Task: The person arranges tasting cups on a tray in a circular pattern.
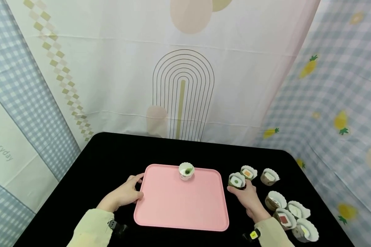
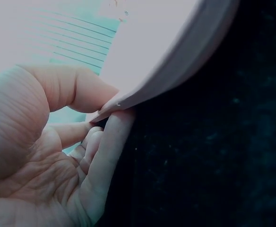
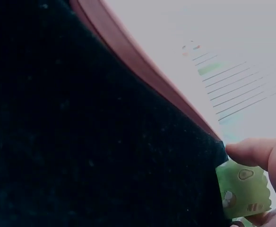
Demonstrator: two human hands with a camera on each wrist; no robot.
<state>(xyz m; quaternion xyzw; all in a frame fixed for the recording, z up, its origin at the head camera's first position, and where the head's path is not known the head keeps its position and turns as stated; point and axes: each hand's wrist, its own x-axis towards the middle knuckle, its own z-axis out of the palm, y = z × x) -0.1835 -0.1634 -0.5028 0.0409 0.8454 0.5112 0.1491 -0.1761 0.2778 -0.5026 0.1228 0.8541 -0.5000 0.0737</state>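
Note:
My left hand [image 1: 123,195] pinches the left rim of a pink rectangular tray [image 1: 182,207], thumb on top and fingers under the edge in the left wrist view. Near the tray's far edge stands a scalloped paper cup [image 1: 186,174] with something white and green inside. Just right of the tray, my right hand [image 1: 248,198] grips another paper cup [image 1: 236,181], which holds a white piece with a green dot. In the right wrist view, this green cup [image 3: 244,189] has an avocado print and sits between thumb and fingers.
Right behind the gripped cup is a paper cup with an orange centre [image 1: 248,172]. Another cup [image 1: 269,176] stands to its right. Several more, one with a red-brown square [image 1: 283,219], cluster at the black table's [image 1: 120,151] right side. Printed curtains [image 1: 120,75] hang behind.

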